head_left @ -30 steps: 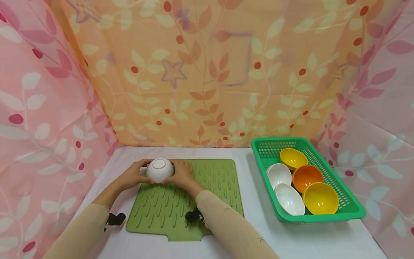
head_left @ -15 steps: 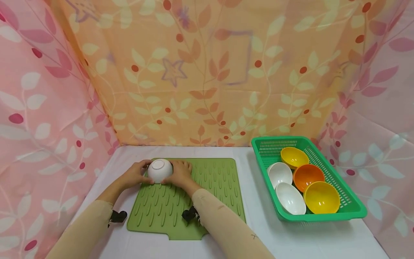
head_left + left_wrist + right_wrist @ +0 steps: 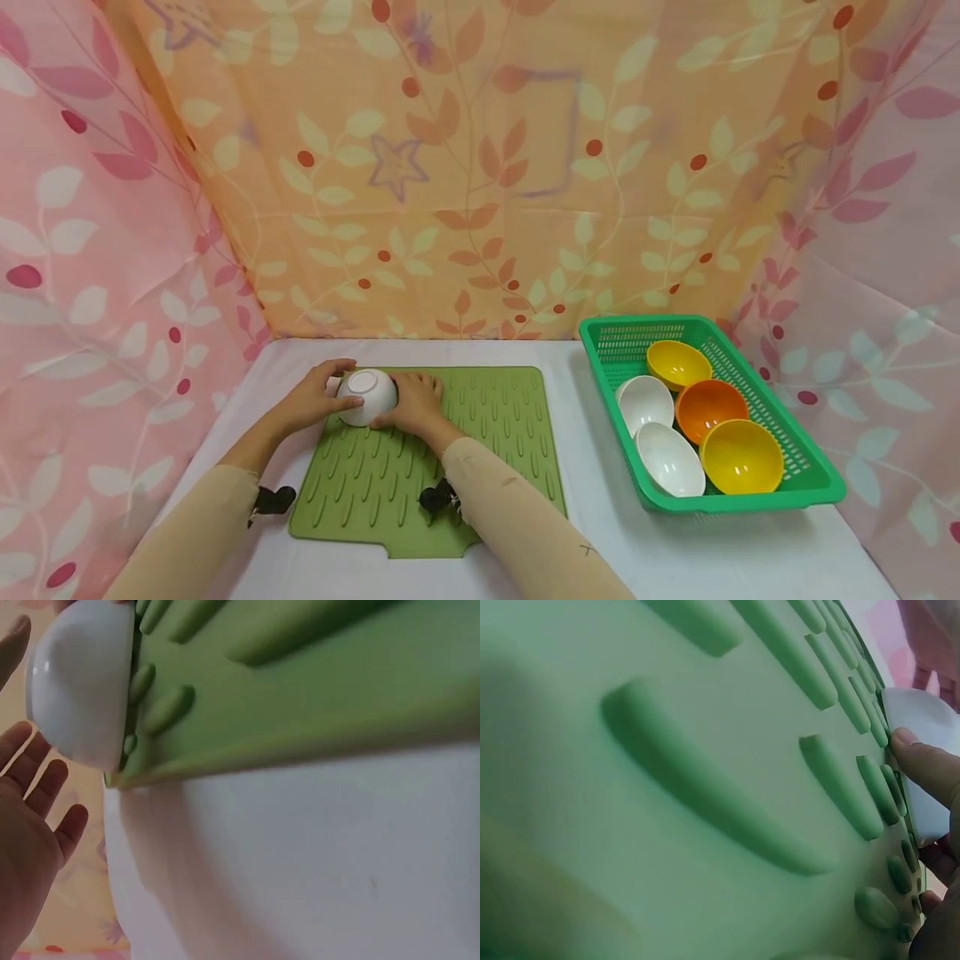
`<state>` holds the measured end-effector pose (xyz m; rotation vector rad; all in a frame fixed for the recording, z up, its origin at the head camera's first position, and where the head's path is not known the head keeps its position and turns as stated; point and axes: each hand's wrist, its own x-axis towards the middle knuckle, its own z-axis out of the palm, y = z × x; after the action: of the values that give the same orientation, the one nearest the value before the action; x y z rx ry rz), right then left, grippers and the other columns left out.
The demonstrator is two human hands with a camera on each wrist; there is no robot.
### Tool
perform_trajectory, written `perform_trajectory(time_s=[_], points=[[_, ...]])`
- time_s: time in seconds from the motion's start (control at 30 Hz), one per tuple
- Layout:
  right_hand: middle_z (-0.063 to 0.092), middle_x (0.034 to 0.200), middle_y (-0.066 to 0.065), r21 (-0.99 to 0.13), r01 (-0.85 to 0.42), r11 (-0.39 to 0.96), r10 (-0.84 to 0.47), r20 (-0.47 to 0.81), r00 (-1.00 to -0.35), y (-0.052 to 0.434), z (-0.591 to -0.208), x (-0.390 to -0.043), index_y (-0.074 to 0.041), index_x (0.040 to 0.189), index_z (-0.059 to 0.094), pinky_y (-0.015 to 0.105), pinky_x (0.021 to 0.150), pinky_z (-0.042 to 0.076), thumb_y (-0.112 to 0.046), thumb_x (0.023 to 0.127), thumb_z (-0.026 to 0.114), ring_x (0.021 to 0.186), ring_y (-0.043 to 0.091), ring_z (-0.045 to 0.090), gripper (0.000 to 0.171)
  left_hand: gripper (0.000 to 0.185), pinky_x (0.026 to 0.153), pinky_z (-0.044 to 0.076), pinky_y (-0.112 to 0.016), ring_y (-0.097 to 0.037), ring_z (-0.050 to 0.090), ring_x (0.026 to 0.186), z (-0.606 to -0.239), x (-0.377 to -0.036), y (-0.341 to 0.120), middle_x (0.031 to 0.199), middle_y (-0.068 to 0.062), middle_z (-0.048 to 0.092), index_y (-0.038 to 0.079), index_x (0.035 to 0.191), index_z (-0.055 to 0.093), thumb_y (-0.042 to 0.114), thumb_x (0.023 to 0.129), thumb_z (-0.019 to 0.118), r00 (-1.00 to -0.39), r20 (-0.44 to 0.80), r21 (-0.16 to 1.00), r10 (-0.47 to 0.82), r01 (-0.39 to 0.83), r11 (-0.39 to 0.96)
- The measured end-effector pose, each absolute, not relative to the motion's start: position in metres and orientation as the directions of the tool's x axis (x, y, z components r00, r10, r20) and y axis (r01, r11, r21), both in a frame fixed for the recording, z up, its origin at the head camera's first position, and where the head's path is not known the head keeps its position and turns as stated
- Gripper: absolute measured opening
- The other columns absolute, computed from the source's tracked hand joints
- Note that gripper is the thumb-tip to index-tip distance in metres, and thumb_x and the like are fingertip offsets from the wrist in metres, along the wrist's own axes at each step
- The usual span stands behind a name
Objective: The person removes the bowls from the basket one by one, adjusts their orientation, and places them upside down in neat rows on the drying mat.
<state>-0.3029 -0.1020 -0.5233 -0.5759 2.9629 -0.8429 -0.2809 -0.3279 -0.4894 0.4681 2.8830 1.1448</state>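
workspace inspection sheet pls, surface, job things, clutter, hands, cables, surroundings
surface: white table with green mat.
job's things: white bowl upside down at the mat's far left corner.
clutter: green basket on the right holding two white, two yellow and one orange bowl.
grippers: left hand beside the bowl, fingers straight; right hand against the bowl's other side.
cables: nothing seen.
surroundings: leaf-print curtains on three sides.

Left of centre in the frame, a white bowl (image 3: 367, 397) sits upside down at the far left corner of a green ridged mat (image 3: 431, 462). The left hand (image 3: 315, 401) and right hand (image 3: 415, 402) cup its sides. At the right, a green basket (image 3: 808, 467) holds five bowls.
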Motion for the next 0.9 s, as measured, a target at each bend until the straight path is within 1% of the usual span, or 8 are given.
perform_trajectory(time_s=[0.17,0.3,0.5,0.63,0.7,0.77,0.83,0.9], points=[[0.06,0.142,-0.004,-0.518,-0.342,0.784,-0.354,0.081,-0.932,-0.102,-0.52,-0.299,-0.03,0.146,0.054,0.055,0.118,0.02,-0.058,0.071,0.089,0.134,0.024,0.045,0.087,0.069,0.107,0.034,-0.066,-0.042,0.049,0.131,-0.484,-0.285,-0.323,0.141,-0.021,0.058,0.0,0.143,0.052,0.031,0.089,0.081,-0.946,0.154,0.687,0.285,0.31,0.658],[0.059,0.143,-0.004,-0.524,-0.34,0.781,-0.354,0.077,-0.932,-0.103,-0.519,-0.298,-0.03,0.147,0.054,0.056,0.119,0.019,-0.058,0.072,0.088,0.135,0.024,0.045,0.087,0.063,0.105,0.036,-0.065,-0.04,0.052,0.128,-0.485,-0.288,-0.324,0.137,-0.02,0.061,0.001,0.14,0.057,0.027,0.088,0.082,-0.949,0.162,0.692,0.271,0.305,0.654],[0.061,0.141,-0.002,-0.527,-0.355,0.772,-0.362,0.094,-0.927,-0.102,-0.519,-0.297,-0.028,0.146,0.055,0.058,0.117,0.02,-0.057,0.071,0.089,0.134,0.027,0.046,0.087,0.059,0.106,0.036,-0.066,-0.041,0.052,0.127,-0.487,-0.286,-0.324,0.137,-0.018,0.062,0.005,0.138,0.06,0.029,0.088,0.082,-0.949,0.173,0.683,0.265,0.309,0.662],[0.061,0.14,-0.001,-0.537,-0.365,0.761,-0.379,0.088,-0.921,-0.1,-0.515,-0.297,-0.026,0.144,0.057,0.056,0.113,0.023,-0.056,0.072,0.09,0.129,0.027,0.048,0.085,0.058,0.105,0.037,-0.067,-0.042,0.051,0.128,-0.487,-0.284,-0.323,0.138,-0.017,0.062,0.008,0.138,0.061,0.032,0.089,0.082,-0.948,0.17,0.667,0.269,0.312,0.677],[0.062,0.139,0.0,-0.544,-0.375,0.751,-0.393,0.09,-0.915,-0.097,-0.51,-0.298,-0.024,0.143,0.058,0.055,0.109,0.027,-0.054,0.072,0.09,0.126,0.028,0.05,0.084,0.058,0.104,0.038,-0.066,-0.041,0.051,0.128,-0.487,-0.284,-0.323,0.137,-0.016,0.062,0.009,0.139,0.062,0.033,0.089,0.081,-0.948,0.167,0.656,0.27,0.311,0.688],[0.06,0.143,0.001,-0.54,-0.391,0.745,-0.413,0.088,-0.907,-0.092,-0.5,-0.299,-0.022,0.145,0.056,0.054,0.107,0.03,-0.053,0.074,0.09,0.127,0.029,0.051,0.085,0.058,0.102,0.039,-0.065,-0.04,0.051,0.126,-0.487,-0.284,-0.322,0.136,-0.015,0.062,0.011,0.139,0.062,0.035,0.089,0.081,-0.95,0.162,0.642,0.267,0.307,0.702],[0.056,0.147,0.002,-0.512,-0.417,0.751,-0.434,0.095,-0.896,-0.086,-0.485,-0.301,-0.021,0.149,0.052,0.054,0.107,0.033,-0.053,0.076,0.088,0.131,0.03,0.051,0.088,0.058,0.102,0.038,-0.065,-0.04,0.051,0.125,-0.487,-0.285,-0.321,0.134,-0.014,0.063,0.012,0.138,0.063,0.036,0.089,0.081,-0.949,0.163,0.621,0.27,0.311,0.719],[0.051,0.153,0.002,-0.482,-0.444,0.756,-0.452,0.107,-0.885,-0.079,-0.467,-0.302,-0.021,0.154,0.047,0.055,0.11,0.033,-0.052,0.078,0.087,0.137,0.03,0.048,0.091,0.057,0.101,0.037,-0.065,-0.04,0.051,0.124,-0.486,-0.286,-0.321,0.131,-0.014,0.063,0.012,0.138,0.063,0.036,0.089,0.081,-0.948,0.162,0.599,0.275,0.316,0.736]])
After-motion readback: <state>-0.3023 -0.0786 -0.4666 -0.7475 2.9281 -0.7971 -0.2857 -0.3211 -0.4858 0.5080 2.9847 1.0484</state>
